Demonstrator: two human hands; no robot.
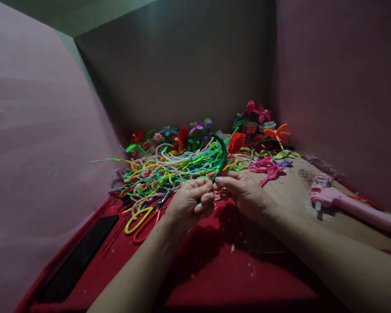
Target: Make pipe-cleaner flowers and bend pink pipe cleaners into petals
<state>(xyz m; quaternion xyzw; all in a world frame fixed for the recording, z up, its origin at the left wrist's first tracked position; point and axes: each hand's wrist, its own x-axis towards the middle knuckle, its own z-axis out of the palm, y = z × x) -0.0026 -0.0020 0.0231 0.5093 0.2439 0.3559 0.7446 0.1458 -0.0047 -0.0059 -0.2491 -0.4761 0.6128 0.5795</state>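
Note:
A dark green pipe cleaner (223, 150) curves up from between my two hands, its lower end in my fingertips. My left hand (197, 198) is closed, thumb and fingers pinching that end. Beside it, my right hand (239, 189) pinches the same pipe cleaner, fingers closed. Just past my hands lies a heap of coloured pipe cleaners (163, 167) in green, yellow, pink and blue. A red fuzzy flower bud (236, 142) shows just right of the green curve. Scissors (140, 221) with yellow and red handles lie left of my left hand.
A pink glue gun (352, 204) rests on a cardboard sheet (289, 187) at the right. Pink fuzzy pieces (267, 168) and an orange flower (276, 132) lie behind. A black phone-like slab (81, 256) lies on the red cloth (211, 269). Walls stand close on both sides.

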